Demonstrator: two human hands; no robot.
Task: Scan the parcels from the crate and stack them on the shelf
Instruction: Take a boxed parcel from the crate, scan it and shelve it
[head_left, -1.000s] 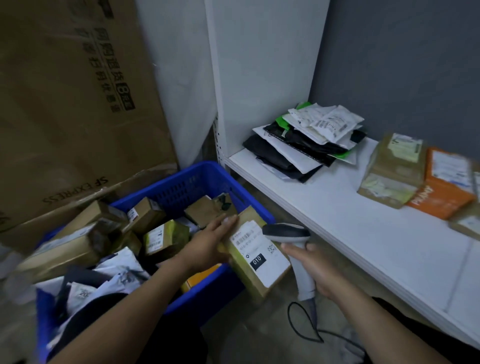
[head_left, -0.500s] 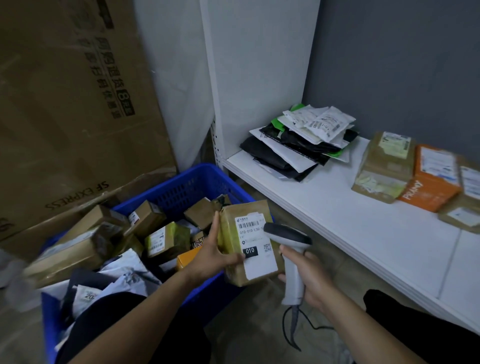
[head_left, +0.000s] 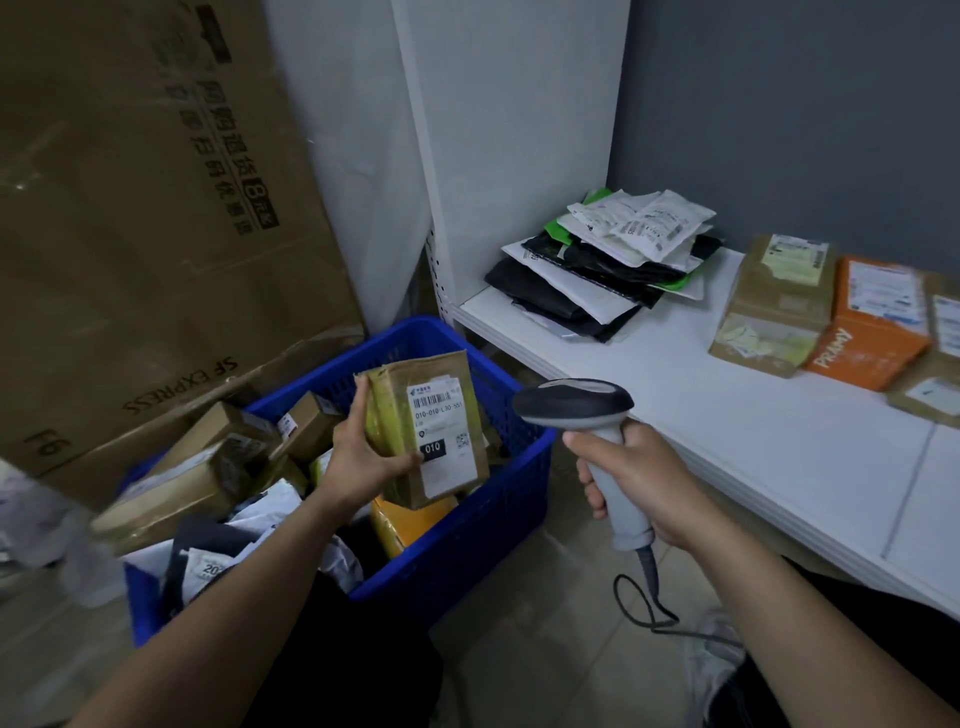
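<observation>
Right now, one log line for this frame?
stage: scanning | left hand: holds brown parcel over blue crate | right hand: grips scanner pointed toward parcel | shelf: holds other parcels

Right frame edge cuts off the brown box (head_left: 917, 376). Small print on the parcel label (head_left: 444, 441) is illegible. Lower-left clutter (head_left: 28, 519) is blurred.

We are counting one blue crate (head_left: 467, 545), one scanner (head_left: 571, 402) and one held parcel (head_left: 441, 431). We are seeing two hands, the left hand (head_left: 358, 457) and the right hand (head_left: 641, 478), and one orange box (head_left: 872, 332).
</observation>
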